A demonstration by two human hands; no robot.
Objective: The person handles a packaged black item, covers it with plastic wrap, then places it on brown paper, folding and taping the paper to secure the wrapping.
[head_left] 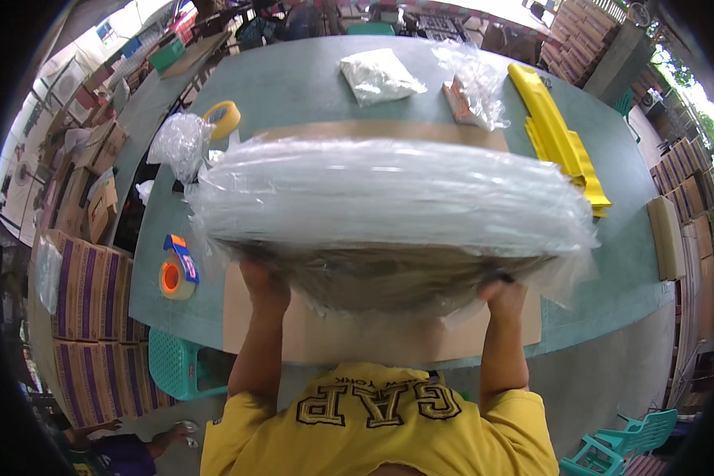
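A long, bulky bundle wrapped in clear plastic is held above the table, spanning most of its width. Its near underside looks brown, and motion blurs it. My left hand grips the near edge of the bundle toward the left, fingers partly hidden under it. At the right part of the same edge, my right hand holds on, with something dark by its fingers that I cannot make out. Under the bundle a flat brown cardboard sheet lies on the green table.
Left on the table are a tape dispenser, a yellow tape roll and crumpled clear plastic. Farther back lie a white packet, a plastic-wrapped item and yellow sheeting. A green stool and stacked cartons stand left.
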